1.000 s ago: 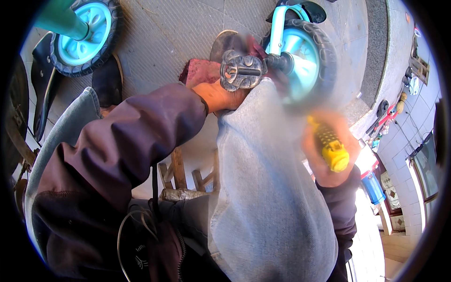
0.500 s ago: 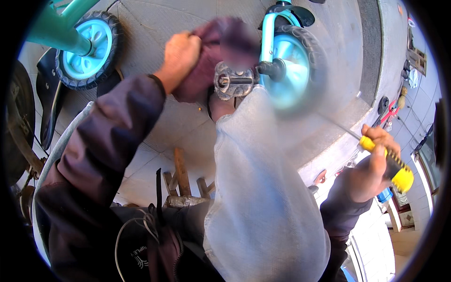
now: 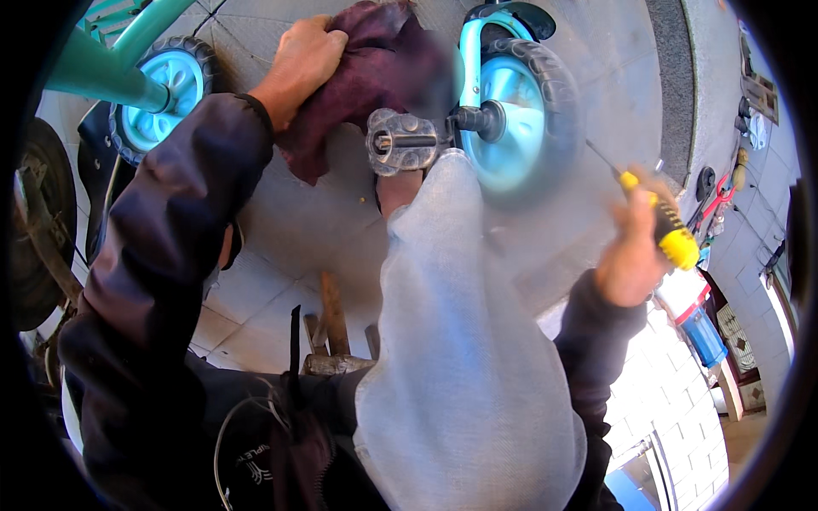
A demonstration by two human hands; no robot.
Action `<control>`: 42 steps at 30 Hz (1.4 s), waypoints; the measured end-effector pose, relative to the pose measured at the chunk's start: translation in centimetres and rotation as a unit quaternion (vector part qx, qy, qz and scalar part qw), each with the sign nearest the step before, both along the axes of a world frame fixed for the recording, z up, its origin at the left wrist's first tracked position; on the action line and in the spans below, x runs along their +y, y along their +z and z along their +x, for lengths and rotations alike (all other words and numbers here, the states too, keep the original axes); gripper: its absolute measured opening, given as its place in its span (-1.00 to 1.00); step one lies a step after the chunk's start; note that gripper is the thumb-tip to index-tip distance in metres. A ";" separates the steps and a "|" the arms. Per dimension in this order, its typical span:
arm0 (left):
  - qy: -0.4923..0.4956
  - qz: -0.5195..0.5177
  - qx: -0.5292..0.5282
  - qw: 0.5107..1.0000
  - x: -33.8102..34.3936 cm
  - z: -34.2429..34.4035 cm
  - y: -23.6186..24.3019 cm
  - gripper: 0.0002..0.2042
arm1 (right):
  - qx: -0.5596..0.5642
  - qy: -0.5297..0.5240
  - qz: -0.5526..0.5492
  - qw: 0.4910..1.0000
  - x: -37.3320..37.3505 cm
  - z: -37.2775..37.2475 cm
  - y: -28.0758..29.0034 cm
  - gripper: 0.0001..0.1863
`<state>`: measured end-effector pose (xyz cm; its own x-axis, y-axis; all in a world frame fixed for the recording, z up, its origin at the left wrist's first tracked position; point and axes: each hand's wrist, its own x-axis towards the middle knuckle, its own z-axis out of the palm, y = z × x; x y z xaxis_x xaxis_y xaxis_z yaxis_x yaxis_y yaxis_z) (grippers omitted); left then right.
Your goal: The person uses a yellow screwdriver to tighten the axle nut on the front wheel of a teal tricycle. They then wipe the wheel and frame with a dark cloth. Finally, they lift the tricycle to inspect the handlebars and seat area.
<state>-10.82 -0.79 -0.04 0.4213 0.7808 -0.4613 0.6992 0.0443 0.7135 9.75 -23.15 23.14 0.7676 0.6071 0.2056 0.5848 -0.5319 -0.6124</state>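
A person sits over a small teal bicycle, seen from their own head looking down. The left hand is closed in a fist around a dark maroon rag, holding it bunched up near the top of the view, just above and to the left of a clear plastic pedal. The rag looks soft, light and limp; it would fold to any shape and is best gripped as a wad, as it is now. The right hand is wrapped tight around a screwdriver with a yellow and black handle, held out to the right, well apart from the pedal, its thin metal shaft pointing up and left. The screwdriver looks stiff and light, and the ribbed handle seems the sure place to hold it. Between the two hands a teal wheel with a black tyre shows blurred, beside the pedal's axle. The person's grey-trousered knee rises just under the pedal. A second teal wheel sits at the upper left, over a pale tiled floor.
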 end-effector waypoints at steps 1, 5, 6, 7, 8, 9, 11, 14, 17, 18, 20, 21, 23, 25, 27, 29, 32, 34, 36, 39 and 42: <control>0.016 -0.006 -0.005 1.000 -0.4 0.1 0.2 -0.62 | 0.097 0.013 0.039 0.994 0.3 -0.8 -0.3 -0.82; 0.003 -0.015 -0.015 1.000 -0.6 0.7 -0.1 -0.62 | -0.118 -0.077 0.112 0.984 1.3 3.5 -1.2 -0.87; 0.007 -0.016 -0.011 1.000 -1.1 0.4 0.3 -0.62 | -0.036 -0.054 0.119 0.991 1.4 3.3 -1.2 -0.87; 0.010 -0.019 -0.007 1.000 -1.4 0.2 0.4 -0.62 | 0.041 -0.040 0.122 0.991 1.3 3.0 -1.1 -0.87; 0.011 -0.019 -0.013 1.000 -1.3 0.3 0.1 -0.63 | 0.118 -0.035 0.130 0.984 1.7 2.2 -1.1 -0.86; 0.011 -0.018 -0.019 1.000 -1.0 0.4 -0.1 -0.63 | 0.193 -0.031 0.138 0.971 1.7 1.6 -1.1 -0.85; 0.006 -0.003 -0.007 1.000 -0.3 0.8 0.3 -0.63 | 0.040 -0.038 0.102 0.993 1.5 3.3 -1.2 -0.86; -0.048 0.069 0.022 0.996 -0.4 1.2 1.4 -0.68 | -0.071 -0.082 0.024 0.994 0.0 4.3 -1.6 -0.88; -0.142 0.119 -0.009 0.983 0.3 1.2 3.3 -0.72 | 0.098 -0.078 0.002 0.992 -1.6 2.3 -2.2 -0.87; -0.188 0.133 0.002 0.973 0.9 1.4 4.2 -0.73 | 0.177 -0.073 0.042 0.981 -1.7 1.5 -2.6 -0.86; -0.301 0.115 0.018 0.946 2.1 2.0 6.1 -0.73 | 0.239 -0.067 0.064 0.967 -1.9 -0.2 -3.6 -0.84; -0.358 0.104 0.026 0.928 2.4 2.5 6.8 -0.73 | 0.222 -0.071 0.044 0.972 -2.1 -0.8 -3.9 -0.84; -0.404 0.104 0.074 0.906 3.5 1.9 10.0 -0.74 | 0.301 -0.097 0.057 0.947 -2.3 -1.5 -4.8 -0.84; -0.426 0.096 0.092 0.895 4.1 1.2 12.0 -0.75 | 0.353 -0.142 0.068 0.922 -3.0 -1.0 -6.0 -0.83; -0.425 0.048 0.083 0.900 4.5 0.7 14.0 -0.73 | 0.379 -0.150 0.073 0.910 -3.0 -0.5 -6.6 -0.80; -0.413 -0.003 0.079 0.907 4.6 -0.5 16.0 -0.70 | 0.416 -0.158 0.057 0.894 -2.5 -0.3 -6.9 -0.79; -0.423 -0.057 0.072 0.901 3.8 -4.1 16.5 -0.74 | 0.404 -0.137 0.066 0.902 -3.3 0.9 -8.1 -0.75; -0.446 -0.027 0.117 0.887 3.8 -7.1 16.8 -0.79 | 0.351 -0.108 0.084 0.926 -2.4 1.5 -8.7 -0.73; -0.401 -0.021 0.163 0.901 4.8 -9.8 17.8 -0.78 | 0.302 -0.099 0.029 0.948 -1.3 2.9 -8.9 -0.72; -0.285 -0.068 0.188 0.938 5.5 -11.1 19.3 -0.77 | 0.201 -0.050 -0.051 0.977 1.3 6.1 -8.9 -0.67; -0.146 -0.125 0.142 0.971 6.1 -13.2 20.1 -0.75 | 0.171 0.065 -0.044 0.982 5.7 9.6 -9.6 -0.67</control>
<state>-24.01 5.33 20.02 0.4349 0.4958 -0.7517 0.8755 -0.0375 0.4818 19.35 -17.49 13.54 0.6979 0.7079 -0.1086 0.4184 -0.5260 -0.7405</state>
